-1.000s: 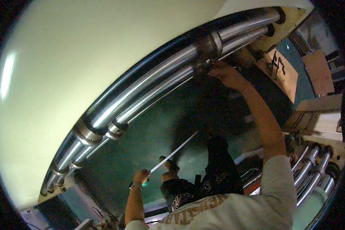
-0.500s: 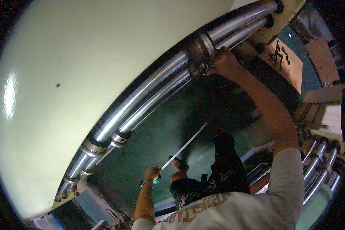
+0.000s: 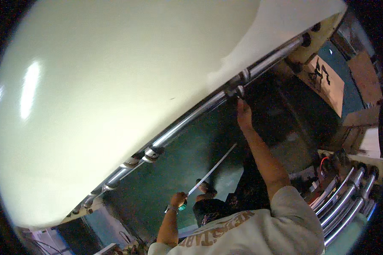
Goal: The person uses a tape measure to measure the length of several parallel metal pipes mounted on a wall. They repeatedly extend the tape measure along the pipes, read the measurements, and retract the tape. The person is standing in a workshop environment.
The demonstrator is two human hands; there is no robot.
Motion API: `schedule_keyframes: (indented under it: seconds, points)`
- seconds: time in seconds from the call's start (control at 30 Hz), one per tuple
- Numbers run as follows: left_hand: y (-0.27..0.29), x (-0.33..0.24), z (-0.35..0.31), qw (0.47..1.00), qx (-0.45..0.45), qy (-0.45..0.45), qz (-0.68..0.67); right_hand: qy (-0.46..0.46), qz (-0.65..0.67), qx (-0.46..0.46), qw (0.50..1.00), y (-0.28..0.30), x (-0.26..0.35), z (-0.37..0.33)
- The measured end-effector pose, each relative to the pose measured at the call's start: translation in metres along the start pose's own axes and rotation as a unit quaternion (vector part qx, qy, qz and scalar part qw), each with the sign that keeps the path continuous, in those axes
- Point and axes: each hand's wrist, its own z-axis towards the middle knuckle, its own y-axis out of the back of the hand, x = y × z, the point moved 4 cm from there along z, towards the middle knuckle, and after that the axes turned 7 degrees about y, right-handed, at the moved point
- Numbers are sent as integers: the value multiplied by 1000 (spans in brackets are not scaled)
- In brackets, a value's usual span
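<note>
In the head view, a long chrome rod runs slantwise under a broad, glossy cream surface, rising toward the right. As for containers, a teal-cased tape measure sits well below the rod, with part of its pale blade drawn out of the case; how much is coiled inside is hidden. The blade slants up toward the rod, roughly in line with it, and its free end stops apart from the rod. A tan panel with black marks stands to the right of the rod, near its upper end; I cannot tell whether it is the side of a box. The left hand, below the rod, is closed around the tape measure, its forearm coming up from the lower edge and a band circling the wrist. The right hand is raised just beneath the rod, arm stretched up and fingers pointing at a metal collar there; whether they grip it or only touch it, I cannot tell, as the fingertips are dark and blurred. Below the rod at the far right, at least 3 curved chrome bars lie side by side.
</note>
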Motion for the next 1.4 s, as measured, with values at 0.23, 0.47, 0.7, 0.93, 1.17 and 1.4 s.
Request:
schedule_keyframes:
  seconds: [0.23, 0.47, 0.7, 0.93, 1.17, 1.4]
  points:
    - [-34, 24, -10, 988, -118, 3, -99, -28, -1, 81, 996, -57, -36, 1]
    - [16, 4, -54, 942, -76, 167, -283, 87, -1, 190, 978, -40, -69, -3]
    - [-54, 52, -77, 912, -103, 196, -345, -71, -129, 496, 856, -83, -98, -160]
    - [-32, 165, -183, 833, -167, 135, -510, 135, -220, 622, 740, -189, 52, -310]
    - [54, 297, -255, 856, -303, 67, -412, 165, -171, 252, 938, -203, 119, -251]
    - [210, 347, -295, 846, -437, -92, -290, 99, 117, 129, 980, -243, 197, -251]
